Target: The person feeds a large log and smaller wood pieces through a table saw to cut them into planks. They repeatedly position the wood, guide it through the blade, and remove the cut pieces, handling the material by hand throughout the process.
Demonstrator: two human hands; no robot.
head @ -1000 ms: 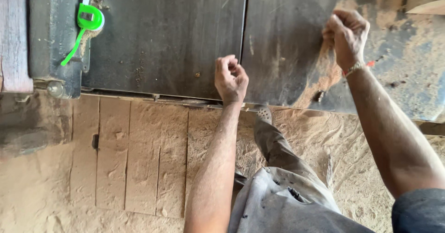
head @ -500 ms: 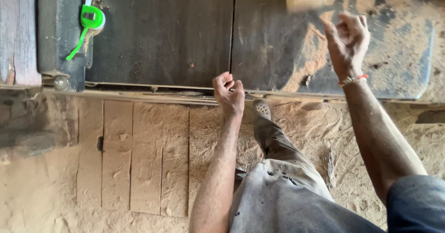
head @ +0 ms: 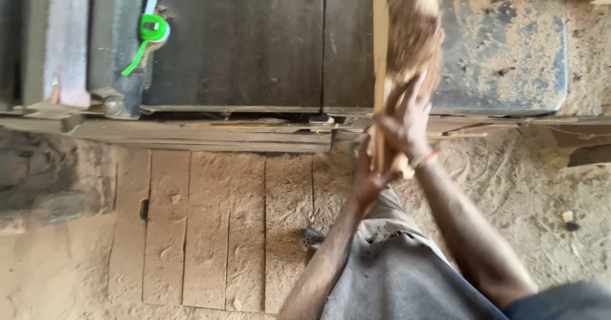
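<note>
Looking down in the head view, what is held, and by which hand?

A long pale wooden strip (head: 380,52) is clasped at its near end by both hands, right of the frame's centre. The right hand (head: 402,124) is wrapped round it with the fingers stretched up along the wood. The left hand (head: 368,181) is closed on the end just below.

Where is it placed, and which way is it pointed?

It is laid on edge across the dark metal machine table (head: 254,40). Its long axis runs straight up the frame, with the far end cut off by the top edge and the near end overhanging the table's front lip. A brownish blur beside it cannot be made out.

Which step is judged to be in hand?

The strip seems to be steadied for guiding along the table. A firm two-handed hold and a straight line would be called for next.

What else is seen?

A green tape measure (head: 153,28) is seen upper left, and sawdust-covered floor boards (head: 210,231) fill the lower left.
</note>
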